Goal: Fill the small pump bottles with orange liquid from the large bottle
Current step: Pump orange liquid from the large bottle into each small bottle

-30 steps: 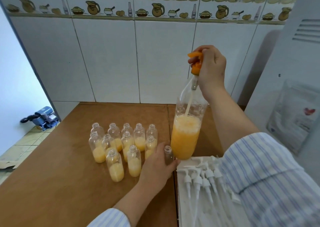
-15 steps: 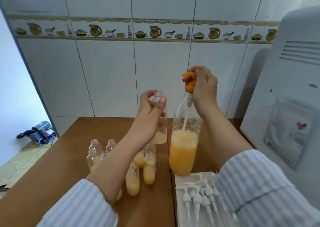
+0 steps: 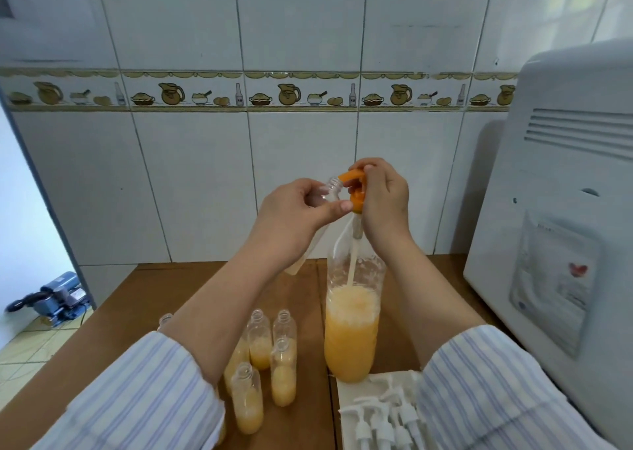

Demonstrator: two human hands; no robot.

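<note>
The large bottle (image 3: 352, 329) stands upright on the wooden table (image 3: 137, 298), a little toward 4 o'clock from the middle of the view. Orange liquid fills roughly its lower half, topped by pale foam; the upper part is clear, with a white dip tube running down the middle. On its neck sits an orange pump head (image 3: 354, 189), and the right hand (image 3: 383, 202) is clamped over it, fingers curled on the spout.

The left hand (image 3: 294, 213) is closed around a small clear bottle (image 3: 325, 206), held tilted in the air with its open mouth touching the tip of the spout at 12 o'clock from the large bottle. A pale liquid shows at the low end of that bottle, below the wrist.

Toward 7 o'clock, a cluster of small bottles (image 3: 270, 357) stands uncapped on the table, each partly filled with orange liquid; the left forearm hides some of them. At 5 o'clock, white pump tops (image 3: 380, 422) lie on a white tray (image 3: 346, 394).
</note>
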